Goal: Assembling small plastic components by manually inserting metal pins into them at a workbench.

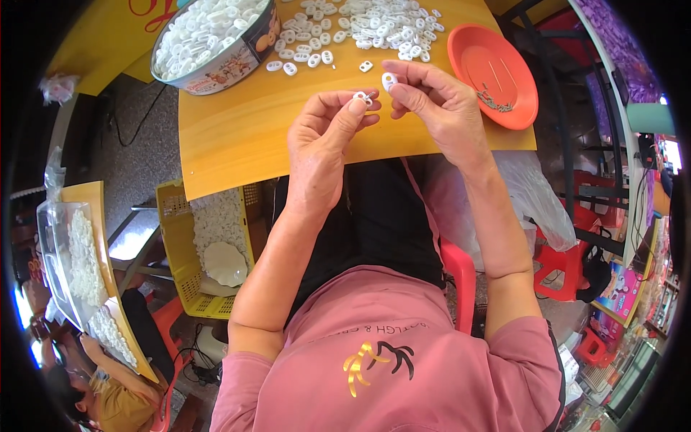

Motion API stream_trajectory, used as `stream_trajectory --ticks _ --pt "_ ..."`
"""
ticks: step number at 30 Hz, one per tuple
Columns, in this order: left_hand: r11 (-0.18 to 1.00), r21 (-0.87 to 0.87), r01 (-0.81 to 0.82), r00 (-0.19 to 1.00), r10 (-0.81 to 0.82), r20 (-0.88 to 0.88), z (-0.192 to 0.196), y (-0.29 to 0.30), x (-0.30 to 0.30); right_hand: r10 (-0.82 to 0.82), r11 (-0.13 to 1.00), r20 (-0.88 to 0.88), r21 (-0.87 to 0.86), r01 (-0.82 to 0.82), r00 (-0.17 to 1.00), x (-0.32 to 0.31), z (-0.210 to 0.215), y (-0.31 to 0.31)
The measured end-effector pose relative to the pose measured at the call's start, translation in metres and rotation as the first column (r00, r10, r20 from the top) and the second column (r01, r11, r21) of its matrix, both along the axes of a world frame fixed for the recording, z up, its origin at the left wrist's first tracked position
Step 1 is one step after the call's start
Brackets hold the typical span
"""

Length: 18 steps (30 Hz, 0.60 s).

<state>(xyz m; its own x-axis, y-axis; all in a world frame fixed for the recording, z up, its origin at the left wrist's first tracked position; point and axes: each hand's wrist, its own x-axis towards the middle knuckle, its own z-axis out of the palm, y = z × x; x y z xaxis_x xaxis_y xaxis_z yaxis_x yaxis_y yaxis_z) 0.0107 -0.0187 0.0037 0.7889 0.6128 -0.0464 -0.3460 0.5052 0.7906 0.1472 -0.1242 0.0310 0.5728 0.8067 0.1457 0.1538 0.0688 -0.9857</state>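
Note:
Above the near edge of the wooden table, my left hand [317, 147] pinches a small white oval plastic piece with holes [359, 96] between thumb and fingers. Something thin and dark shows at that piece, too small to make out. Close beside it, my right hand [448, 108] is closed on a second white oval piece [389, 80], held tilted up with its holes showing. The two pieces are apart. One loose white piece [366, 66] lies on the table just beyond my hands, and a heap of similar pieces [389, 27] spreads behind it.
A round tin [229, 75] full of white pieces stands at the far left. An orange-red dish [476, 52] at the right holds small metal bits and two thin sticks. Below left is a yellow crate [176, 248]. Another person [122, 396] works at a side table.

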Motion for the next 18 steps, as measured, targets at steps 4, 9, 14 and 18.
stream_trajectory --ticks 4,9,14,18 --pt "1.000 0.004 -0.011 0.999 0.011 -0.041 -0.0012 0.0005 0.0009 0.019 0.999 0.009 0.029 -0.020 1.000 0.0037 0.0019 -0.0043" --pt "0.999 0.031 0.017 0.998 -0.015 -0.065 0.0017 -0.0001 0.0034 0.040 0.999 0.055 0.016 -0.041 0.998 0.0022 0.0033 -0.0048" --pt "0.999 0.041 0.013 0.997 -0.009 -0.082 0.0028 -0.0002 0.0040 0.056 0.998 0.095 0.025 -0.059 0.994 0.0003 0.0037 -0.0044" --pt "0.999 0.049 0.020 0.995 -0.015 -0.095 0.0024 -0.0001 0.0041 0.061 0.998 0.104 0.025 -0.063 0.993 0.0013 0.0030 -0.0050"
